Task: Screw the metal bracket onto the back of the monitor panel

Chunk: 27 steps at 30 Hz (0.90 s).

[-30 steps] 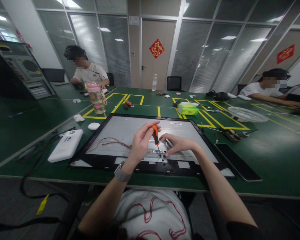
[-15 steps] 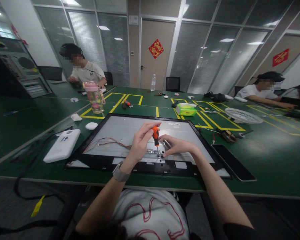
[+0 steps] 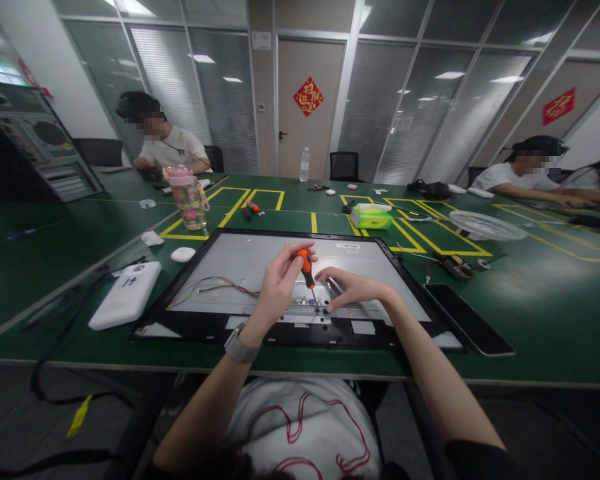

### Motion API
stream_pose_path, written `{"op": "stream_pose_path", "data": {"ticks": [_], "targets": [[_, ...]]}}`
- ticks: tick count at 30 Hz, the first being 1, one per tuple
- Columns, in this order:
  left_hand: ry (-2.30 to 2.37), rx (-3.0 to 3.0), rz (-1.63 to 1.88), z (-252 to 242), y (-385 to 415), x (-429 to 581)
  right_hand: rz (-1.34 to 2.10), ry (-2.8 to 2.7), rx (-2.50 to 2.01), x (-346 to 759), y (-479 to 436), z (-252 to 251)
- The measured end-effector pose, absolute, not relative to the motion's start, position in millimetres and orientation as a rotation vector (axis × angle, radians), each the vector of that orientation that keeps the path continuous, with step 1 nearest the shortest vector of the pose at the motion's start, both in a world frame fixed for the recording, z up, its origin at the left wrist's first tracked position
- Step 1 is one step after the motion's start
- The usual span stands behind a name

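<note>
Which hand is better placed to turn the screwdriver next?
Left, I'd judge: the left hand grips the screwdriver by its handle, shaft pointing down at the panel. The right hand sits low beside the shaft, off the handle, so probably better suited to steadying.

Shows matt metal across the display panel [image 3: 240, 263] at frame centre, smooth plastic on the handle of the screwdriver [image 3: 306, 263] and the lower-left power bank [image 3: 123, 300], glossy smoothness on the lower-right smartphone [image 3: 467, 319].
</note>
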<state>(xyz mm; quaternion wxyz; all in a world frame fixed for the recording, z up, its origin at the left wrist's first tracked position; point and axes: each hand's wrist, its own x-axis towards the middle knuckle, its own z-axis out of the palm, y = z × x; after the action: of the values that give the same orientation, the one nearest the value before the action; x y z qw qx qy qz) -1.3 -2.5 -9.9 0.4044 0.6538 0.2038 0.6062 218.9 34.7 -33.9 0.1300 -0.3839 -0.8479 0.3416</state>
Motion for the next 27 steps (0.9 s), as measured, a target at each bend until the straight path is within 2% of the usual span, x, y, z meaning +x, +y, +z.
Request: {"op": "stream_pose_path", "data": {"ticks": [12,18,27], "targets": [[0.506,1.702,1.498,-8,-5,-1,0.988,-2.458,-1.108,219,33,-34],[0.568,1.77,1.608,-6,-5,-1,0.991,-2.455,-1.113,218,33,-34],[0.451,1.652,1.456,-6,-9,-1,0.968,-2.462,-1.139,219,27,-22]]}}
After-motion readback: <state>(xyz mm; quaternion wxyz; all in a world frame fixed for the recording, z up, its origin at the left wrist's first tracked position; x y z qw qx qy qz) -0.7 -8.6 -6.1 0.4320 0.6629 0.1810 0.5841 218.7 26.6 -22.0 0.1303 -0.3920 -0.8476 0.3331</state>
